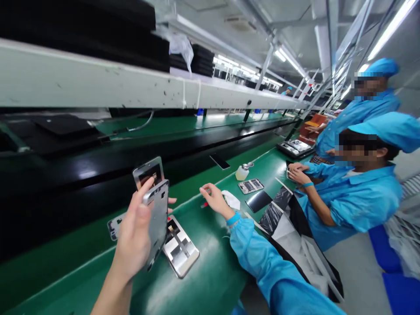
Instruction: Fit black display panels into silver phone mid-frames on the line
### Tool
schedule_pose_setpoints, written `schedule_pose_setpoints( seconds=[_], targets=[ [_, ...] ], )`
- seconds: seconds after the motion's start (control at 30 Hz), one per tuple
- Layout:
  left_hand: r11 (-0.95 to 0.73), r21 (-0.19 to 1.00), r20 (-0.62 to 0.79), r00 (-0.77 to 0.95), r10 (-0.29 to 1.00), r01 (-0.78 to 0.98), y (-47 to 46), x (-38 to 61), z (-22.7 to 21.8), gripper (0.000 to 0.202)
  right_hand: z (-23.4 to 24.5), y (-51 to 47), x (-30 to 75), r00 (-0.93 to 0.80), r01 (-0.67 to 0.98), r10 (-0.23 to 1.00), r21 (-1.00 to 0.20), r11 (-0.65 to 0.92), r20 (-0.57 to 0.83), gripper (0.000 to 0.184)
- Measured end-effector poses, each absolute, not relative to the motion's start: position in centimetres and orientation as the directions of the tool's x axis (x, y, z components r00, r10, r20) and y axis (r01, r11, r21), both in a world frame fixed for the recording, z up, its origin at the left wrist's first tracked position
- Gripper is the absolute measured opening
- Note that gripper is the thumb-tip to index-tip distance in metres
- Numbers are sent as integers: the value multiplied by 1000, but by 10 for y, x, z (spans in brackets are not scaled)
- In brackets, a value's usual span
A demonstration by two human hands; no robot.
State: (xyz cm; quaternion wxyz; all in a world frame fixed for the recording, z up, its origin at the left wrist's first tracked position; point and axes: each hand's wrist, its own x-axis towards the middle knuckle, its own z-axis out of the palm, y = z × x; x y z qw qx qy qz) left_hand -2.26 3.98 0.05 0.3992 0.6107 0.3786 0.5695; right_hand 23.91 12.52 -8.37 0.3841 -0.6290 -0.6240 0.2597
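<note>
My left hand (131, 236) is closed around a grey phone frame (159, 218), held upright on its edge with the thumb across its near face. A second phone part (157, 168), with a silver edge, stands behind the index finger; whether the same hand grips it is unclear. Below, a phone screen assembly (185, 256) with a flex cable lies on the green bench (216, 271). My right hand (215, 200), in a blue sleeve, hovers over the bench with its fingers drawn together; anything between the fingertips is too small to make out. A small red item (205, 204) shows just beneath it.
A white phone frame (114, 226) lies behind my left hand. Right of my right hand are a white cloth (231, 200), a dispenser bottle (242, 173), an open phone (251, 186) and a dark screen (258, 201). A co-worker (354, 192) sits at right. A shelf (131, 89) runs overhead.
</note>
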Motion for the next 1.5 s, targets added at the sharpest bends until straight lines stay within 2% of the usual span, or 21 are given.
schedule_pose_setpoints(
  seconds=[0.07,0.13,0.23,0.3,0.37,0.5,0.57,0.63,0.77,0.87,1.0,1.1,1.2,1.3,1.5],
  targets=[
    [-174,963,192,72,979,-206,32,-23,10,77,-61,127,220,-56,453,979,-869,199,195,59],
    [-45,937,90,115,989,-345,25,-24,17,82,-40,125,199,-257,231,940,-931,284,223,75],
    [44,892,53,201,978,-449,18,-29,23,78,-16,113,173,-544,-71,816,-979,189,197,78],
    [103,853,32,248,968,-511,13,-31,22,74,-9,100,162,-608,-166,775,-982,87,172,72],
    [144,788,57,304,951,-598,9,-29,21,77,-6,86,158,-604,-280,773,-960,21,193,67],
    [130,604,264,351,898,-786,5,-23,21,87,-3,67,172,-560,-413,797,-910,-30,228,64],
    [120,558,317,345,884,-821,2,-20,26,91,1,62,186,-514,-395,835,-918,-26,198,64],
    [124,568,312,352,882,-814,-4,-18,34,92,6,59,197,-488,-362,854,-932,-9,182,69],
    [82,585,308,315,898,-807,-17,-14,47,78,11,56,206,-435,-364,857,-924,115,278,79],
    [62,565,320,287,903,-823,-19,-11,48,68,9,53,204,-378,-353,869,-917,183,319,79],
    [-35,559,302,165,939,-828,-8,-9,44,68,4,44,210,-329,-213,884,-938,273,332,70],
    [-194,618,233,-59,971,-762,7,-12,38,70,7,38,218,-416,-92,807,-903,421,418,63],
    [-316,660,217,-229,949,-681,22,-20,32,74,14,39,218,-539,21,686,-806,591,489,63],
    [-393,656,239,-316,918,-644,30,-26,28,77,19,43,214,-610,83,622,-740,667,492,65],
    [-467,635,280,-379,882,-616,26,-34,36,73,20,46,215,-631,140,604,-694,706,487,68]
  ],
)
